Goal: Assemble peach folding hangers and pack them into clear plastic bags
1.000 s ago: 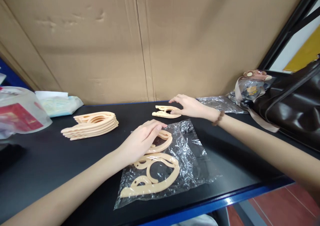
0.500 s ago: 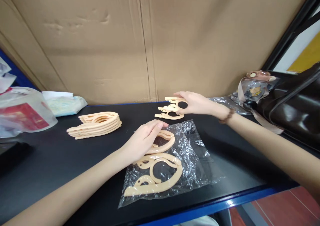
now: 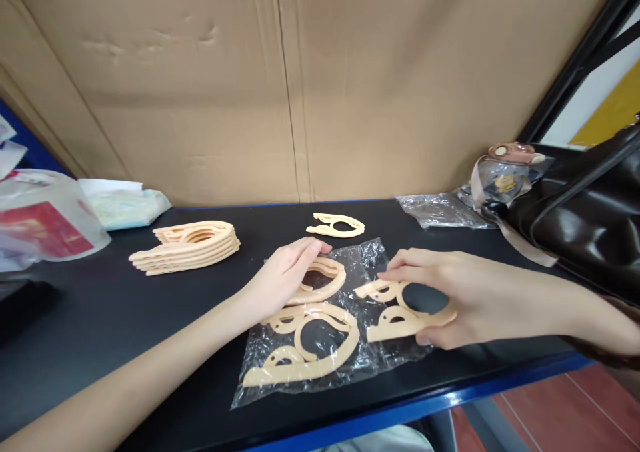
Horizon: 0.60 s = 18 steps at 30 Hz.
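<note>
A person's two bare hands worked at a black table in front of a tall cardboard sheet. From where I stood, the left hand lay palm down, fingers together and slightly bent, over a clear plastic bag lying flat near the table's front edge. Its underside was hidden, so I could not tell whether it pinched the film or only pressed on it.

Two beige folding hangers showed beneath the film, folded up: the near hanger in full view, the far hanger partly under the left hand. Both appeared to be inside the bag.

The right hand was partly closed, thumb below and fingers above, around the curved end of another folded item, the held hanger. Its straight ends pointed left, over the bag's right-hand part; whether they were inside the film was unclear.

By my judgement, two were bagged and a third was at the bag but not in place. Outside it remained a lone hanger behind the bag and a neat stack of hangers to the left. Another clear plastic packet lay at the back right.
</note>
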Available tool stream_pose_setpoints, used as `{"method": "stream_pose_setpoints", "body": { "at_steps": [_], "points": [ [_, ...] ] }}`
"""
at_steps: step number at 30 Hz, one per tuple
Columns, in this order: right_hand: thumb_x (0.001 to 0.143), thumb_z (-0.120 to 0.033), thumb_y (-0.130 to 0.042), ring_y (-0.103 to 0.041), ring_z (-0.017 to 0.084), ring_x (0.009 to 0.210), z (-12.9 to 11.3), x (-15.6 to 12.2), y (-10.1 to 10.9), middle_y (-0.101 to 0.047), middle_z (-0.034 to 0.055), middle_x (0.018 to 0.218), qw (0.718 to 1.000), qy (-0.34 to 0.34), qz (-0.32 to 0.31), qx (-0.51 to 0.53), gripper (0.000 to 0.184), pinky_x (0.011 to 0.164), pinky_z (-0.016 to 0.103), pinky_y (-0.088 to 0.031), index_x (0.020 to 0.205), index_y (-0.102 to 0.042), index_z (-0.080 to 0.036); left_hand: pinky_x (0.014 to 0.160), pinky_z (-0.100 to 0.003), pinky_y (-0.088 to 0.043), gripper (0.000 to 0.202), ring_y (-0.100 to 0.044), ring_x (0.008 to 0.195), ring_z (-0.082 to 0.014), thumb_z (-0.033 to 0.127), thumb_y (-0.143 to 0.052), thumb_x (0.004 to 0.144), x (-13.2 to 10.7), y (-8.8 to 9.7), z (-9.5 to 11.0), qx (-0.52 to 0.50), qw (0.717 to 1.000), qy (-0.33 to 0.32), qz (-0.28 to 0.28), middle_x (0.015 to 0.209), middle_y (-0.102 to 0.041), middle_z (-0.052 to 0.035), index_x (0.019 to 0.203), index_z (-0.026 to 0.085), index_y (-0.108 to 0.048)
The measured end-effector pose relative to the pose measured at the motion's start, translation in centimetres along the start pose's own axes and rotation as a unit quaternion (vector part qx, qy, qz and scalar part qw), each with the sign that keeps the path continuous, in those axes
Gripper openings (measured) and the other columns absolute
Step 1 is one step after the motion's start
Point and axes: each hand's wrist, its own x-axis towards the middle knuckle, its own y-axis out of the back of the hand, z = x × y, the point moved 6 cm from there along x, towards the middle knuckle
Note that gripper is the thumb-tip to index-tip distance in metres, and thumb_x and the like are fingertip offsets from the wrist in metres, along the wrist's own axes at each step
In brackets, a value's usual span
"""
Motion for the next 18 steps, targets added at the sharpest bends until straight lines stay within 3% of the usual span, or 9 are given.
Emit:
{"method": "stream_pose_setpoints", "body": {
  "at_steps": [3,8,11,15,18],
  "points": [
    [0.075,-0.033,-0.07,-0.062,0.019,0.097,-1.1,0.6,-1.4,-0.061,0.0033,0.116,0.991,0.031,-0.061,0.117,0.044,0.086,0.031,-0.051,0.117,-0.058,-0.025,0.099,-0.039,-0.043,0.045,-0.061,0.106,-0.0232,0.051,-0.031,0.096,0.0,0.0,-0.1,-0.001,1.0,0.001,0.003,0.11,-0.068,-0.0041,0.103,0.021,-0.064],
    [0.077,-0.034,-0.07,-0.057,0.018,0.111,-1.5,1.2,-3.6,-0.052,0.0039,0.132,0.97,0.019,-0.018,0.24,0.038,0.097,0.031,-0.046,0.11,-0.054,-0.023,0.098,-0.04,-0.044,0.046,-0.061,0.106,-0.0239,0.05,-0.031,0.096,0.0,0.0,0.0,-0.006,1.0,-0.001,0.004,0.11,-0.068,-0.005,0.104,0.02,-0.065],
    [0.079,-0.037,-0.07,-0.049,0.017,0.122,-1.8,1.3,-4.5,-0.046,0.0032,0.137,0.956,0.048,-0.037,0.288,0.044,0.1,0.028,-0.042,0.117,-0.05,-0.024,0.099,-0.038,-0.044,0.044,-0.061,0.106,-0.0223,0.049,-0.032,0.096,0.0,0.0,0.0,-0.003,1.0,0.0,-0.002,0.11,-0.069,-0.0035,0.106,0.021,-0.065],
    [0.076,-0.043,-0.072,-0.049,0.02,0.12,-1.4,1.1,-4.2,-0.05,0.0033,0.132,0.971,0.043,-0.072,0.226,0.054,0.098,0.03,-0.042,0.122,-0.05,-0.025,0.1,-0.037,-0.042,0.044,-0.061,0.107,-0.0221,0.048,-0.032,0.096,0.0,0.1,0.1,0.001,1.0,0.002,0.0,0.112,-0.069,-0.0035,0.105,0.021,-0.065],
    [0.07,-0.038,-0.075,-0.052,0.023,0.111,-1.1,0.7,-3.7,-0.057,0.0033,0.12,0.986,0.013,-0.082,0.142,0.057,0.093,0.034,-0.044,0.121,-0.052,-0.026,0.099,-0.038,-0.043,0.043,-0.061,0.107,-0.0227,0.048,-0.032,0.096,0.0,0.1,0.1,0.004,1.0,0.0,0.002,0.111,-0.069,-0.0039,0.104,0.02,-0.065]
  ]
}}
